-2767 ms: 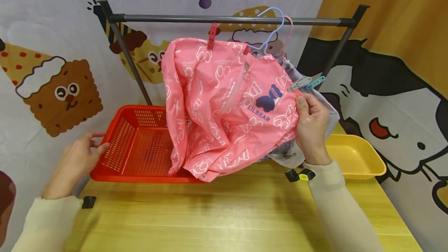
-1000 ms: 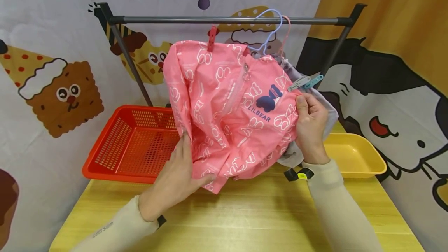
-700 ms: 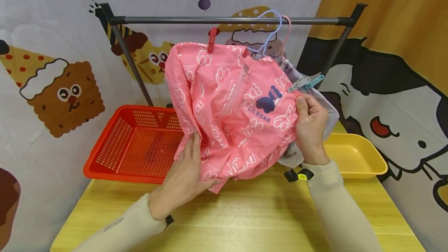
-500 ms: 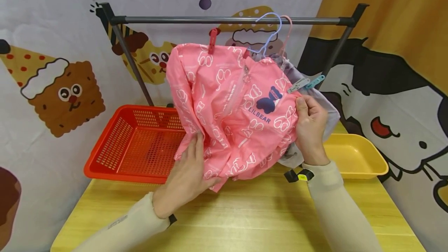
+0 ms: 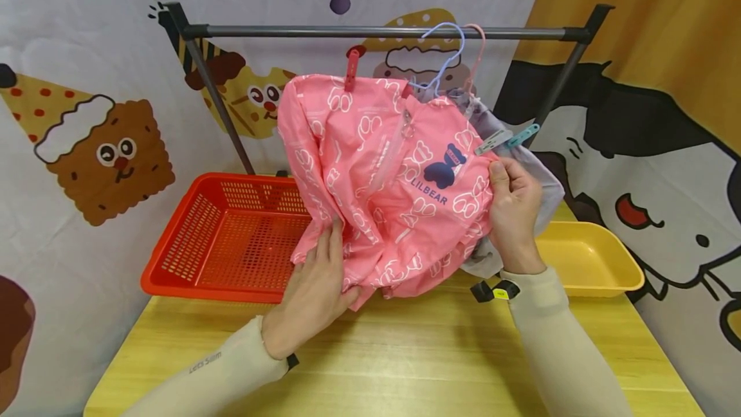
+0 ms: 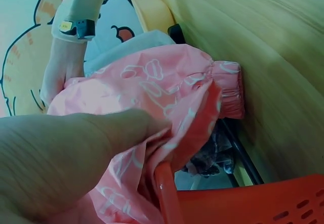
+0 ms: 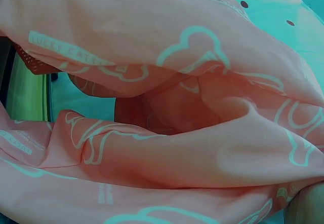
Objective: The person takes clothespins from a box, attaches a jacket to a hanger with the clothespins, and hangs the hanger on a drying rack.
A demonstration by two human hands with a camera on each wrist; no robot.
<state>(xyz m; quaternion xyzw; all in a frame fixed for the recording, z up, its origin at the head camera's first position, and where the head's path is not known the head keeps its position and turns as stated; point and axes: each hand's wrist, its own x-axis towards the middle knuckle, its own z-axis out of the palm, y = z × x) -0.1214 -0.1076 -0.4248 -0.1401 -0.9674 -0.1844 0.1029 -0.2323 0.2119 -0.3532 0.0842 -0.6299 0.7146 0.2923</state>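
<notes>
A pink jacket (image 5: 393,204) with white outlines and a dark bear print hangs below the rack's bar, by the blue hanger (image 5: 446,63). A red clothespin (image 5: 351,71) is on its left shoulder, a pale grey one (image 5: 494,141) on the right. My right hand (image 5: 515,214) pinches the jacket's right side between thumb and fingers. My left hand (image 5: 309,288) lies with nearly straight fingers against the jacket's lower left folds. In the left wrist view, the thumb (image 6: 126,127) touches the bunched cloth near an elastic cuff (image 6: 227,89).
The red basket (image 5: 168,237) stands at the left, partly behind the jacket. A grey garment (image 5: 541,179) hangs behind on a pink hanger (image 5: 478,56), with a teal clothespin (image 5: 523,136). A yellow tray (image 5: 602,262) is at the right. The dark rack bar (image 5: 278,31) spans above.
My left hand has left the red basket's rim and come to the jacket's lower left, pushing the sleeve slightly rightward. The right hand keeps its hold.
</notes>
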